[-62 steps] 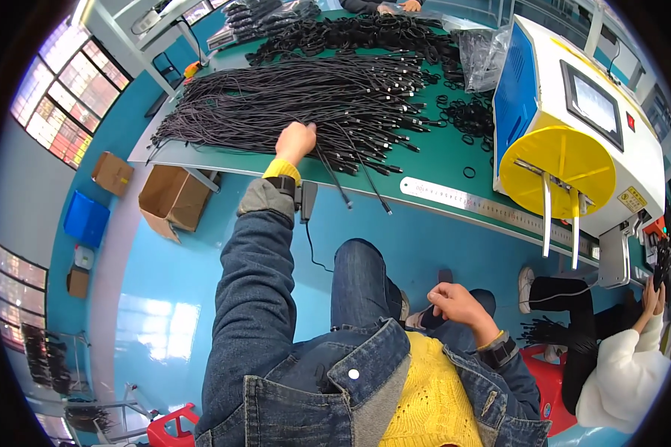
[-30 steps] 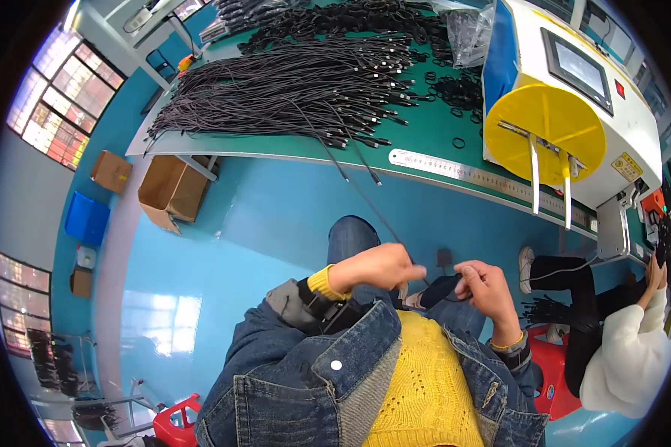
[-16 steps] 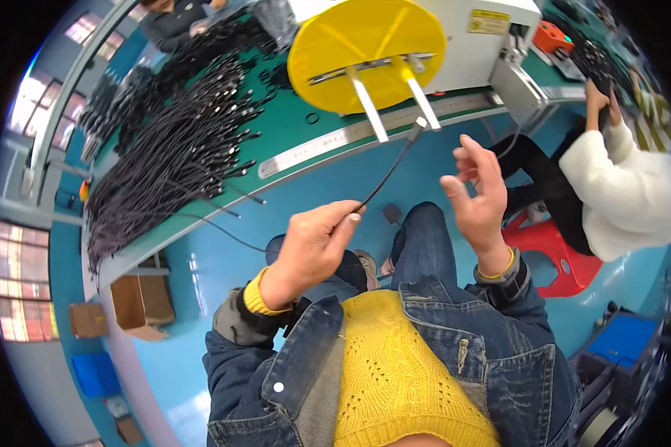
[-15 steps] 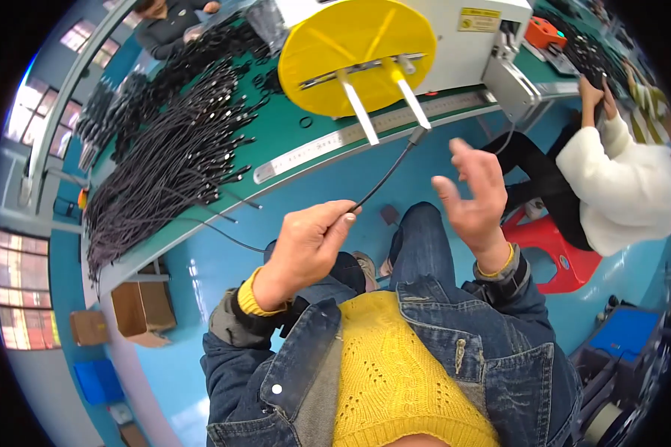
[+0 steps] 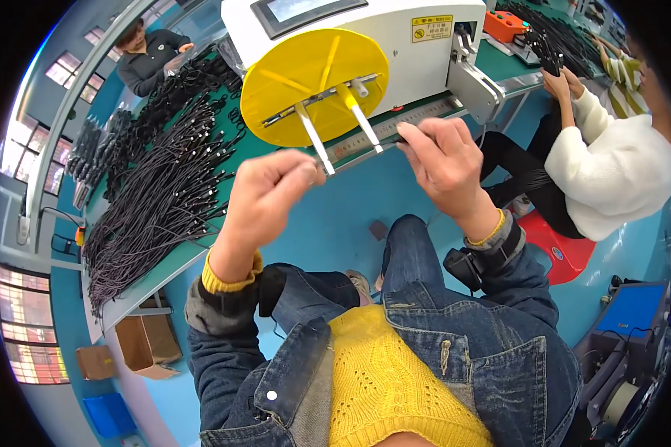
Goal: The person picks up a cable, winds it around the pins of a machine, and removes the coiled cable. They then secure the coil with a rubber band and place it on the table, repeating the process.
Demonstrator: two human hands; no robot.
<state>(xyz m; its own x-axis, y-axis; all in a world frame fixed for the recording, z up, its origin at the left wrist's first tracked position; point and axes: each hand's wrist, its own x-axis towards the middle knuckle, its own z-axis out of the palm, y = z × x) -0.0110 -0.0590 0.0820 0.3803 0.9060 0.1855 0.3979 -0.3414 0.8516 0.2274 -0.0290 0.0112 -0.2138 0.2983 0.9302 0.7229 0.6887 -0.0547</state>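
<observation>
My left hand (image 5: 265, 197) is closed in a pinch beside the tip of the left metal prong (image 5: 314, 141); what its fingers hold is hidden and blurred. To the right of the other prong (image 5: 361, 123), my right hand (image 5: 447, 160) pinches a dark cable end (image 5: 401, 139), of which only a little shows. Both prongs stick out toward me from a round yellow disc (image 5: 313, 63) on the front of a white machine (image 5: 414, 67). Whether the cable runs across between my hands cannot be made out.
A big heap of black cables (image 5: 156, 179) covers the green table at left. A metal ruler (image 5: 425, 112) lies along the table's edge under the disc. One co-worker (image 5: 153, 56) stands far left; another in white (image 5: 611, 164) sits at right by a red stool (image 5: 548, 249).
My left hand has risen toward the left prong, and my right hand has gone from open to pinching a cable end. The cable earlier stretched from my left hand to the right prong.
</observation>
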